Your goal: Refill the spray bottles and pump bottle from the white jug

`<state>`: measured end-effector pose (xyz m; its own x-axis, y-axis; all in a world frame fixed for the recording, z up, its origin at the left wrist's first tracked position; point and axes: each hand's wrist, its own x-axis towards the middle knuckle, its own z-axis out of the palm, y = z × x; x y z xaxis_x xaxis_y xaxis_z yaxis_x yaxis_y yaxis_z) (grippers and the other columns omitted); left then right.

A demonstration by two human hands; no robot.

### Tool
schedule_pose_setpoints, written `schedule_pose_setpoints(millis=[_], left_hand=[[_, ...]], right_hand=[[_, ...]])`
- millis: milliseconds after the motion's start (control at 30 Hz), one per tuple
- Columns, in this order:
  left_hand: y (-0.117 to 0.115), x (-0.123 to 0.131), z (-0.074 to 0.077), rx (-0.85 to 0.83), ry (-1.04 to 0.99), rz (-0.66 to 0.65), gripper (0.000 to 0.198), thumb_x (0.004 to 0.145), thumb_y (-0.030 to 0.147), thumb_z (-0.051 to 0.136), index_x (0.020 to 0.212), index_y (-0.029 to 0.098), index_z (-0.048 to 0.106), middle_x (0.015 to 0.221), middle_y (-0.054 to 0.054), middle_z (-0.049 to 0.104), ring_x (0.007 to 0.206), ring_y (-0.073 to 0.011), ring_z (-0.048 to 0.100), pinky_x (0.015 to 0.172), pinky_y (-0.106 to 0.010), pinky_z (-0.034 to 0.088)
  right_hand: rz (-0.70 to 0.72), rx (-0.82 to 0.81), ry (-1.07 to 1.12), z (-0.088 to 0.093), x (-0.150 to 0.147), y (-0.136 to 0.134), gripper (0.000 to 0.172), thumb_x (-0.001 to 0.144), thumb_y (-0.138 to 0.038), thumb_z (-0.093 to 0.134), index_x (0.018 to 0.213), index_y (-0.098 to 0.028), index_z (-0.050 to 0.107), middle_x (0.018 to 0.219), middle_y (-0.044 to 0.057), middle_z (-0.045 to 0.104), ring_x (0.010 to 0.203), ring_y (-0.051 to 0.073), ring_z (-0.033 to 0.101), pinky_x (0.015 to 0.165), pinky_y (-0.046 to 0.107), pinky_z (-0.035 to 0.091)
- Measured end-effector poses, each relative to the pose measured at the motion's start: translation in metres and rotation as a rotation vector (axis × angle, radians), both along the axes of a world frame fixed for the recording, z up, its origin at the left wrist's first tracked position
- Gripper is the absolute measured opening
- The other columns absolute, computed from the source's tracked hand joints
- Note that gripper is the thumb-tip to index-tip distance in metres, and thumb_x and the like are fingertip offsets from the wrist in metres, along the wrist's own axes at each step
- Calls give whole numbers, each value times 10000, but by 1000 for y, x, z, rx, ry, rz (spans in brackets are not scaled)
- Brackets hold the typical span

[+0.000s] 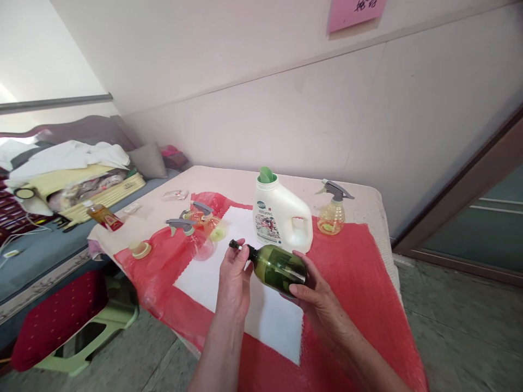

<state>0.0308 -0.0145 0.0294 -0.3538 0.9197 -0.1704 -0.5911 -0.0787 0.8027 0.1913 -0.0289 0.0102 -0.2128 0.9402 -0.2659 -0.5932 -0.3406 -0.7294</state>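
A dark green bottle [278,267] lies sideways in the air over the white sheet [229,277]. My right hand [312,288] is wrapped round its base. My left hand [232,275] pinches the black cap at its neck. Just behind stands a white detergent jug [281,215] with a green cap. To the left, two spray bottles [200,228] with grey triggers lie on the red mesh cloth [359,283].
A yellowish spray bottle [333,209] stands at the table's back right. A small amber bottle [104,215] and a round lid [141,249] sit at the left edge. A cluttered bed [49,179] and green stool [93,332] are to the left. Wall behind.
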Motion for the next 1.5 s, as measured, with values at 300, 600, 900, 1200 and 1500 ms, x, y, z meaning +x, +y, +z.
schedule_pose_setpoints(millis=[300,600,900,1200,1500], left_hand=[[1,-1,0,27,-110,7,314,687,241,790,975,225,668,1124,-53,623,1104,-208,554,874,-346,433],[2,-1,-3,-43,-38,48,390,672,324,810,1020,231,659,1051,-32,638,913,-148,597,786,-280,415],[1,-2,-1,11,-131,13,472,639,173,815,1060,261,621,1052,-30,651,965,-160,607,864,-320,424],[1,3,-1,-25,-68,59,481,648,261,826,1066,250,588,994,-3,631,837,-124,591,787,-293,426],[0,5,-1,-20,1,121,491,615,241,840,1040,239,595,830,25,591,806,-132,593,784,-293,417]], right_hand=[[-12,-22,-15,1,1,1,722,535,-281,825,1204,-382,572,1345,16,551,1171,313,533,905,485,445],[7,-17,3,3,-1,-1,714,541,-258,822,1199,-368,568,1339,13,546,1150,299,540,864,443,466],[-11,-27,-3,1,1,0,704,546,-276,823,1196,-372,571,1335,15,553,1175,313,530,905,482,448],[-17,-24,-8,1,-1,0,713,536,-282,832,1197,-367,580,1330,29,561,1149,313,547,889,486,453],[-9,-16,-9,-1,-3,-1,699,520,-278,843,1162,-397,593,1297,0,570,1157,300,535,891,473,453]])
